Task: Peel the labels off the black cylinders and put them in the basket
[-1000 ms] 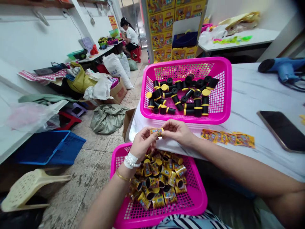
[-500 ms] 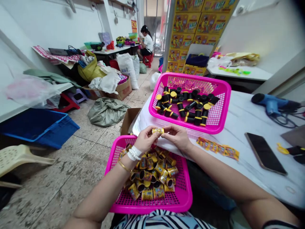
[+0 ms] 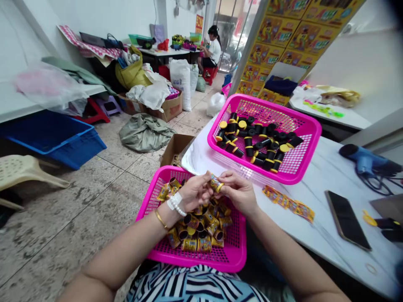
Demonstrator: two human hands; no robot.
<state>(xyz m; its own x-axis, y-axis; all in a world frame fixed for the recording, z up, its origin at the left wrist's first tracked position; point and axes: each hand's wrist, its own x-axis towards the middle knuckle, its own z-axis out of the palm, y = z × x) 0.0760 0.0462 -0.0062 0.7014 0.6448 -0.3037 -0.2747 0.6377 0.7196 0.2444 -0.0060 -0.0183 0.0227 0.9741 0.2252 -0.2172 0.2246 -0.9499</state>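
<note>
Between my two hands is a small canister in a printed yellow sleeve (image 3: 216,183), held tilted above the near basket. My left hand (image 3: 195,193) has its fingertips closed on the canister's left end. The thumb and fingers of my right hand (image 3: 241,192) pinch the other end. Below them, a pink basket (image 3: 225,265) holds many canisters in the same yellow sleeves (image 3: 204,244), lying in a heap. On the table, a second pink basket (image 3: 304,176) holds black canisters (image 3: 248,146), several with yellow caps showing. A strip of printed yellow sleeves (image 3: 288,202) lies flat beside my right forearm.
The white marbled table (image 3: 317,178) also carries a phone (image 3: 348,220) and a blue heat gun (image 3: 365,161). An open cardboard box (image 3: 176,147) stands by its corner. Blue crate (image 3: 78,140) and chair (image 3: 28,174) are left. A person (image 3: 214,50) sits far back.
The view has swung left, shifting the scene rightward. The canister has gone from nearly level to slanted, and my left hand's fingers have turned more open toward the camera while still touching it.
</note>
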